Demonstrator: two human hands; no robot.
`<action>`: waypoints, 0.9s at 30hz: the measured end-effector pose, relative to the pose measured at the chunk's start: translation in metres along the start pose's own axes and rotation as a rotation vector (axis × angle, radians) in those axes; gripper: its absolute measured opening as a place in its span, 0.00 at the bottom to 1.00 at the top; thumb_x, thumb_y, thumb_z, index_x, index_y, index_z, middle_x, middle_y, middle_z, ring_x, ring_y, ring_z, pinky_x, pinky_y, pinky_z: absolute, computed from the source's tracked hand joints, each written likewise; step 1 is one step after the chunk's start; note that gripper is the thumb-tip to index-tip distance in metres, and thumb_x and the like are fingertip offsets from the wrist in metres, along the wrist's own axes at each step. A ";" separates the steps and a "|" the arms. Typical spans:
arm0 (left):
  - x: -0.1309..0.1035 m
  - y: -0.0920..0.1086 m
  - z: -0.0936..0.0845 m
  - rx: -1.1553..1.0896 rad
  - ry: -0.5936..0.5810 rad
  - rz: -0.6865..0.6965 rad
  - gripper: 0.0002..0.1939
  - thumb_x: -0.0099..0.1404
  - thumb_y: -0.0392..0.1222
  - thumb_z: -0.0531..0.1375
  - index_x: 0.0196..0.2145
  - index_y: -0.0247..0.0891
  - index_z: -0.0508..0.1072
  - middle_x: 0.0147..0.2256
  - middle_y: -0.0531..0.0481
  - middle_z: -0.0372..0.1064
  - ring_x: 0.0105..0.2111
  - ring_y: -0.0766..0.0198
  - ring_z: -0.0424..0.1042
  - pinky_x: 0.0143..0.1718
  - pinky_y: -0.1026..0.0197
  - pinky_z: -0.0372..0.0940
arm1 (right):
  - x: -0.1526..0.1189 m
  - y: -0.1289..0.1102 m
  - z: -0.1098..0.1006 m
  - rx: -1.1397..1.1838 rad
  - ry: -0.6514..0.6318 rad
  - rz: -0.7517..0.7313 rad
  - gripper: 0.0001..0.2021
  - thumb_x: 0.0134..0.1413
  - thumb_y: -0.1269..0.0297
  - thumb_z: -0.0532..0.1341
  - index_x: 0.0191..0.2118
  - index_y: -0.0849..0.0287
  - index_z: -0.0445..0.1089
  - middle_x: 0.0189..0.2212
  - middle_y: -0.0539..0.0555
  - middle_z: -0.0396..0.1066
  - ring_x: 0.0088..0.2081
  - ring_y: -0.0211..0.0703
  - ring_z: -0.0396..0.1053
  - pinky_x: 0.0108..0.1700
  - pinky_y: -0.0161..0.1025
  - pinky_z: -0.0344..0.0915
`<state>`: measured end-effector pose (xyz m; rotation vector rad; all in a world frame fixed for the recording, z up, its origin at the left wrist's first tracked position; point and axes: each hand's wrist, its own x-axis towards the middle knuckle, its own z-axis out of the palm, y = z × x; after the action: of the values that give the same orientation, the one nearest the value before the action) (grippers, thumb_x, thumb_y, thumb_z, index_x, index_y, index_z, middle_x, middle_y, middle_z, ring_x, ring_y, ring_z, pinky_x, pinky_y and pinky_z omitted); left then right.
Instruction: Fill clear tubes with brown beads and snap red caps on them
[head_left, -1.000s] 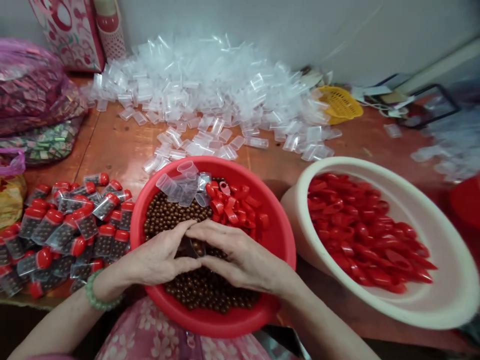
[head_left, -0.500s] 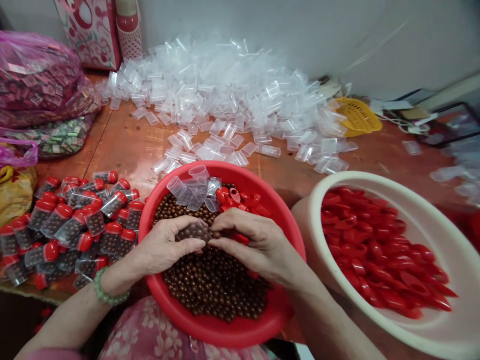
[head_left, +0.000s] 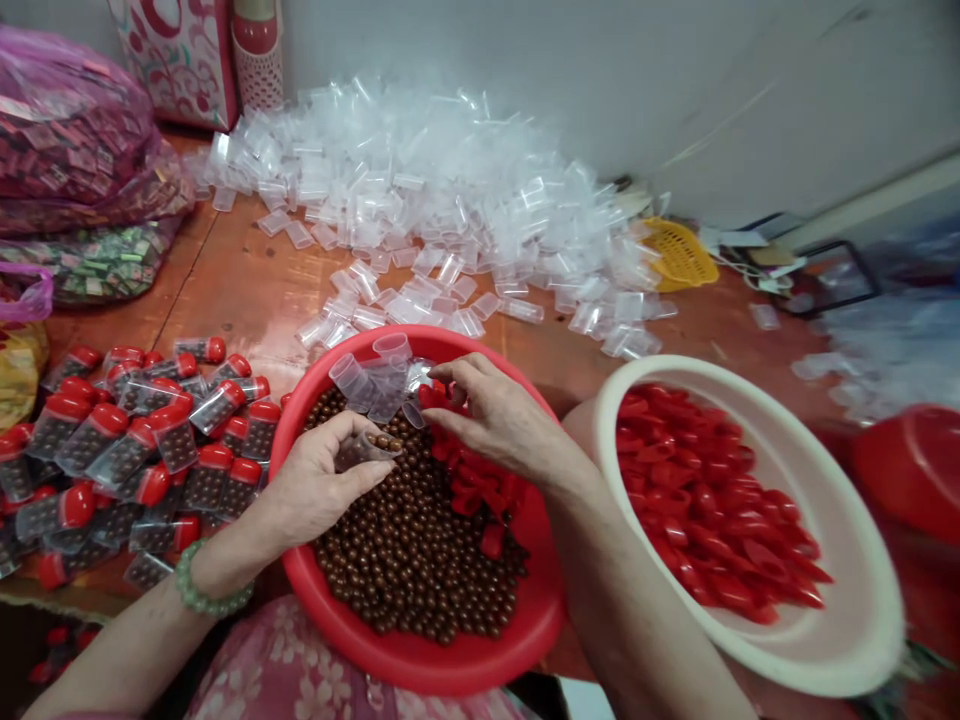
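Observation:
My left hand, closed, holds a small clear plastic container tilted over the red basin. Brown balls show at the container's mouth. Over the basin's far side, my right hand is at the red caps, thumb and fingers apart. Whether it touches one is hard to tell. Many loose brown balls cover the basin's bottom. Several empty clear containers lie at its far left, just beyond my left hand.
Filled, red-capped containers are heaped left of the basin. A white tub of red pieces stands at the right. Behind lies a big pile of clear containers, beside a yellow basket. Purple bags sit at the far left.
My right hand has left the container's mouth and moved up and away to the red caps. My left hand still holds the container, slightly further left. The view has shifted a little.

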<state>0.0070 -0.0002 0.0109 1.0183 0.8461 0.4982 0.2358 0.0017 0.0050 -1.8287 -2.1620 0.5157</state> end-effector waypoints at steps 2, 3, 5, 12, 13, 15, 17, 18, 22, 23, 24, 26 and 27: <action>0.000 0.000 0.001 0.021 0.001 0.013 0.11 0.60 0.43 0.62 0.37 0.36 0.66 0.36 0.51 0.71 0.38 0.63 0.71 0.45 0.59 0.62 | 0.002 0.006 0.000 -0.042 -0.030 0.060 0.10 0.55 0.65 0.61 0.43 0.60 0.69 0.39 0.56 0.69 0.38 0.46 0.69 0.41 0.44 0.66; 0.000 0.000 0.001 0.034 0.005 0.022 0.11 0.60 0.44 0.62 0.37 0.37 0.66 0.35 0.51 0.72 0.38 0.63 0.71 0.44 0.59 0.62 | 0.003 0.008 0.002 -0.052 -0.055 0.074 0.08 0.55 0.66 0.60 0.41 0.60 0.69 0.37 0.56 0.70 0.37 0.46 0.69 0.41 0.43 0.66; 0.000 0.000 0.001 0.064 0.011 0.037 0.11 0.61 0.44 0.61 0.38 0.37 0.66 0.35 0.51 0.72 0.38 0.64 0.71 0.43 0.60 0.62 | 0.005 0.010 0.007 -0.062 -0.092 0.070 0.06 0.56 0.67 0.58 0.39 0.59 0.70 0.34 0.54 0.70 0.35 0.44 0.69 0.39 0.41 0.65; 0.006 0.003 -0.001 0.022 -0.030 0.091 0.11 0.60 0.41 0.62 0.40 0.35 0.70 0.36 0.50 0.74 0.38 0.65 0.71 0.46 0.61 0.62 | 0.008 0.007 0.024 -0.088 0.083 0.057 0.08 0.57 0.64 0.57 0.30 0.59 0.71 0.34 0.58 0.68 0.37 0.49 0.67 0.42 0.47 0.65; 0.004 0.005 -0.002 -0.015 -0.040 0.083 0.11 0.60 0.40 0.63 0.40 0.35 0.70 0.36 0.50 0.75 0.39 0.66 0.72 0.47 0.61 0.62 | 0.007 0.007 0.024 -0.044 0.118 0.049 0.07 0.55 0.64 0.58 0.29 0.59 0.70 0.34 0.58 0.68 0.39 0.50 0.67 0.44 0.49 0.65; 0.000 0.010 -0.002 -0.075 -0.071 0.062 0.11 0.59 0.39 0.64 0.39 0.35 0.69 0.36 0.49 0.75 0.39 0.66 0.73 0.47 0.61 0.63 | 0.005 0.008 0.020 0.098 0.197 0.012 0.05 0.53 0.64 0.60 0.28 0.58 0.69 0.36 0.57 0.69 0.42 0.51 0.68 0.49 0.52 0.64; -0.006 0.016 -0.002 -0.090 -0.114 0.069 0.11 0.59 0.39 0.64 0.38 0.35 0.69 0.37 0.48 0.75 0.38 0.65 0.73 0.46 0.60 0.63 | -0.001 0.008 0.014 0.302 0.247 0.002 0.06 0.53 0.61 0.62 0.30 0.57 0.69 0.39 0.56 0.71 0.44 0.50 0.68 0.50 0.51 0.64; -0.008 0.019 -0.002 -0.069 -0.139 0.075 0.11 0.59 0.40 0.63 0.39 0.35 0.69 0.38 0.47 0.75 0.39 0.65 0.73 0.45 0.60 0.64 | -0.005 0.007 0.011 0.417 0.254 0.026 0.06 0.54 0.60 0.62 0.32 0.56 0.70 0.39 0.55 0.72 0.43 0.48 0.69 0.49 0.49 0.65; -0.007 0.021 -0.002 0.145 -0.147 0.079 0.08 0.60 0.39 0.62 0.37 0.34 0.69 0.36 0.47 0.73 0.36 0.65 0.71 0.42 0.61 0.63 | -0.022 -0.005 0.003 0.845 0.297 0.196 0.09 0.55 0.55 0.63 0.37 0.55 0.69 0.31 0.50 0.73 0.31 0.39 0.69 0.35 0.38 0.67; -0.004 0.019 -0.003 0.182 -0.146 0.074 0.08 0.60 0.38 0.62 0.37 0.34 0.69 0.36 0.48 0.73 0.36 0.66 0.70 0.42 0.62 0.63 | -0.026 -0.009 0.002 0.935 0.315 0.223 0.10 0.54 0.55 0.64 0.37 0.55 0.69 0.30 0.49 0.72 0.29 0.39 0.69 0.33 0.37 0.67; -0.001 0.017 -0.004 0.202 -0.148 0.071 0.09 0.60 0.39 0.62 0.37 0.34 0.69 0.36 0.48 0.72 0.36 0.66 0.70 0.42 0.62 0.62 | -0.028 -0.014 0.001 1.022 0.333 0.242 0.12 0.51 0.55 0.66 0.38 0.54 0.69 0.28 0.49 0.72 0.29 0.38 0.69 0.32 0.36 0.67; 0.004 0.013 -0.006 0.239 -0.144 0.071 0.09 0.61 0.40 0.61 0.39 0.35 0.69 0.36 0.49 0.72 0.37 0.65 0.70 0.42 0.62 0.62 | -0.033 -0.023 -0.002 1.177 0.350 0.277 0.16 0.47 0.55 0.69 0.41 0.53 0.70 0.27 0.47 0.71 0.29 0.37 0.70 0.32 0.34 0.67; 0.005 0.012 -0.007 0.278 -0.135 0.078 0.09 0.61 0.40 0.60 0.39 0.35 0.69 0.35 0.50 0.71 0.36 0.65 0.69 0.41 0.62 0.62 | -0.034 -0.026 -0.003 1.239 0.355 0.300 0.17 0.45 0.56 0.70 0.42 0.52 0.70 0.26 0.47 0.71 0.28 0.36 0.70 0.30 0.32 0.66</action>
<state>0.0049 0.0123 0.0176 1.3292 0.7695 0.3789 0.2195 -0.0357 0.0197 -1.3042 -0.8847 1.1368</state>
